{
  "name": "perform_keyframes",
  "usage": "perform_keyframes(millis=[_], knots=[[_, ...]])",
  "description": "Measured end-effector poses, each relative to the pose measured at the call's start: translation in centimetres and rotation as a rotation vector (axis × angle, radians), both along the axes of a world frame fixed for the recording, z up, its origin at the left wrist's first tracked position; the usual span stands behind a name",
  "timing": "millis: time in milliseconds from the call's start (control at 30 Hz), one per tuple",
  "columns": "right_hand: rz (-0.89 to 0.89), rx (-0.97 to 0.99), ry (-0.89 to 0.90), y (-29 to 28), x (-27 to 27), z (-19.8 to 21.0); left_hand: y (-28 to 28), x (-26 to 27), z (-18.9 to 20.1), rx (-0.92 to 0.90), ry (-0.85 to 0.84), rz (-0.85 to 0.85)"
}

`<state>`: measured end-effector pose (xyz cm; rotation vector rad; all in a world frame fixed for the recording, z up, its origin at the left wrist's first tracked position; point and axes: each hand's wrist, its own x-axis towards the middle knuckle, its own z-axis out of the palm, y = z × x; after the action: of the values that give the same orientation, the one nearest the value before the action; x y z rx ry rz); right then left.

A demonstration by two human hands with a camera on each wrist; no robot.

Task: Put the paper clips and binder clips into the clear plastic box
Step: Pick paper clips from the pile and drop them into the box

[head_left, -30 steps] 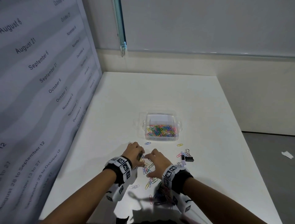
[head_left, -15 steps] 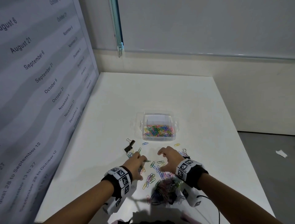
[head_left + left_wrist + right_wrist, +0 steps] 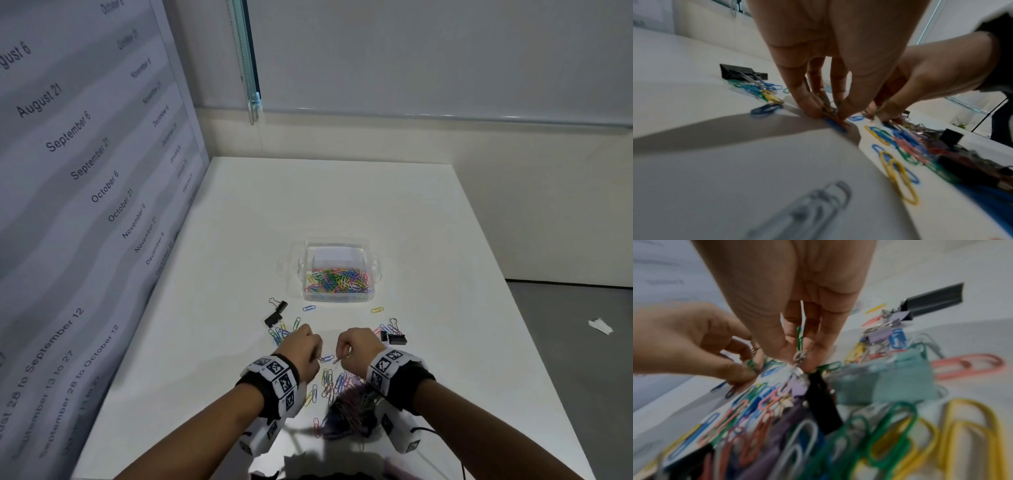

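Note:
The clear plastic box (image 3: pixel 337 298) sits mid-table, partly filled with coloured paper clips. Loose paper clips (image 3: pixel 329 380) lie on the white table near me, thickening into a dark heap with binder clips (image 3: pixel 352 407). My left hand (image 3: pixel 306 349) is curled, its fingertips (image 3: pixel 813 110) pinching paper clips against the table. My right hand (image 3: pixel 356 346) is curled too, its fingers (image 3: pixel 781 347) pinching a green paper clip (image 3: pixel 799 339) and others. Black binder clips lie at left (image 3: pixel 274 319) and right (image 3: pixel 395 339).
A calendar banner (image 3: pixel 85 188) stands along the table's left edge. A wall and window sill run behind the table. The table's right edge (image 3: pixel 513 308) drops to a grey floor with a paper scrap (image 3: pixel 601 330). Two stray clips (image 3: pixel 376 310) lie before the box.
Both hands have drawn back slightly toward me and their fingers have closed from a reaching spread into pinches on paper clips. The head view has tilted a little.

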<state>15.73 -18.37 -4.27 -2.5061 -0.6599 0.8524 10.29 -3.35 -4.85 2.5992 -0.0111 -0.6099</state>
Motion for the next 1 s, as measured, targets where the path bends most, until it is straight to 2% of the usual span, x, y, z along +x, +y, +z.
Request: perform_keyframes(millis=[167,367,567,767,867,1000], knots=[[-0.123,0.056,-0.022,-0.9,0.5,0.3,1.0,0.3,0.2,-0.019,0.034,0.115],[0.116,-0.096,0.02,-0.2,-0.1,-0.1,1.8,1.0,0.4,-0.21,0.066,0.289],[0.183,-0.066,0.078,1.0,-0.3,0.1,1.5,3.1,3.1,-0.29,-0.021,0.358],[0.086,-0.041,0.071,0.5,0.5,0.9,2.0,6.8,5.0,-0.451,-0.125,0.434],[-0.002,-0.017,0.057,0.0,1.1,1.4,1.9,8.4,5.5,-0.524,-0.124,0.445],[-0.053,0.019,0.01,-0.5,2.1,1.9,1.6,9.1,4.8,-0.473,-0.06,0.428]])
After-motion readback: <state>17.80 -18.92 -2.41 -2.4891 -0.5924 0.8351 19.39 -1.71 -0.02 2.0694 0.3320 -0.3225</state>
